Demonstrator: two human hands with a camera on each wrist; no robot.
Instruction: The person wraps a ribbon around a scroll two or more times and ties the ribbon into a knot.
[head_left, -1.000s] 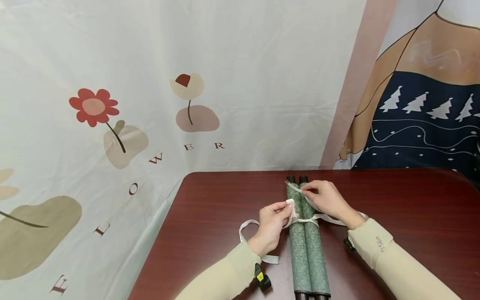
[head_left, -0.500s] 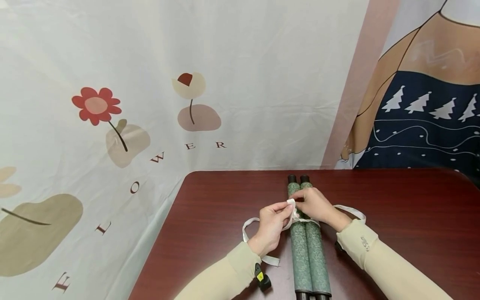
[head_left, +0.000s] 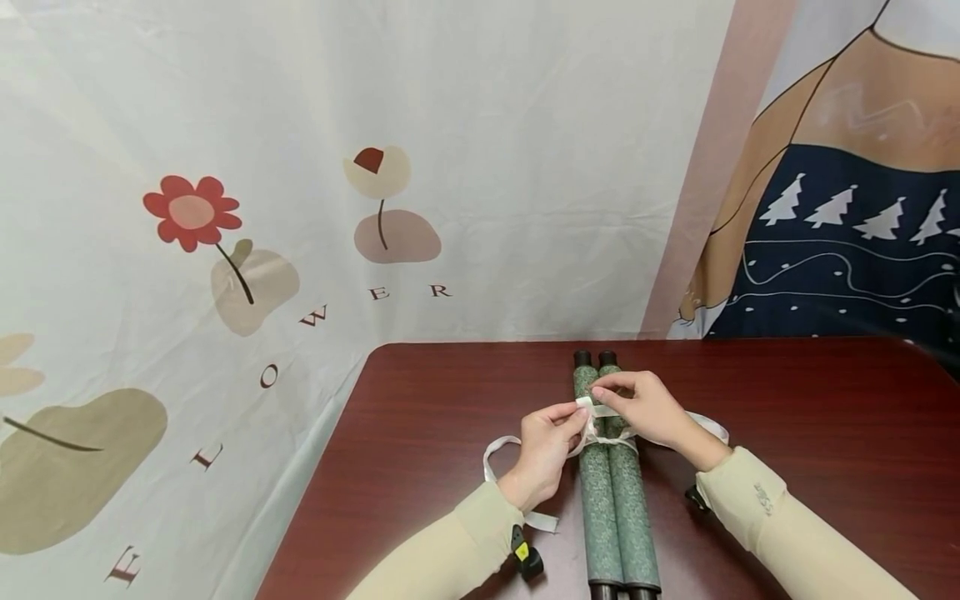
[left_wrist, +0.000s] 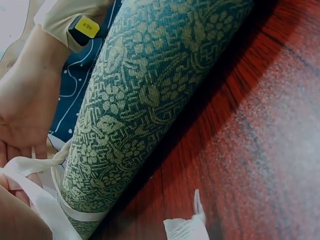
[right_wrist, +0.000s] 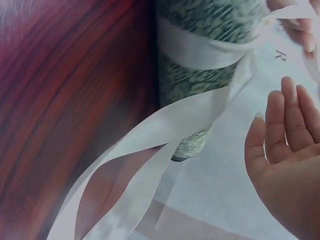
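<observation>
Two green patterned rolls with dark knobs, side by side like a scroll (head_left: 635, 525), lie lengthwise on the table. White ribbon (right_wrist: 200, 50) wraps around them near the middle. My left hand (head_left: 546, 442) pinches a folded bit of ribbon over the left roll. My right hand (head_left: 648, 408) hovers above the far half, thumb and forefinger tips close together beside that fold. A ribbon strip (head_left: 604, 411) runs from the fold to below the right thumb; I cannot tell whether the right fingertips hold it. In the right wrist view the other right fingers (right_wrist: 275, 120) are fairly straight.
The dark red table (head_left: 435, 400) reaches back to a pale printed curtain (head_left: 525, 208). Loose ribbon loops lie left (head_left: 491, 454) and right (head_left: 708, 427) of the rolls. A ribbon end (head_left: 542, 522) lies near the left wrist. Each wrist carries a black camera.
My right hand moved from the far ribbon end down to the left fingers, then back slightly right. The ribbon strip now lies across beside the fold. My left hand stays put.
</observation>
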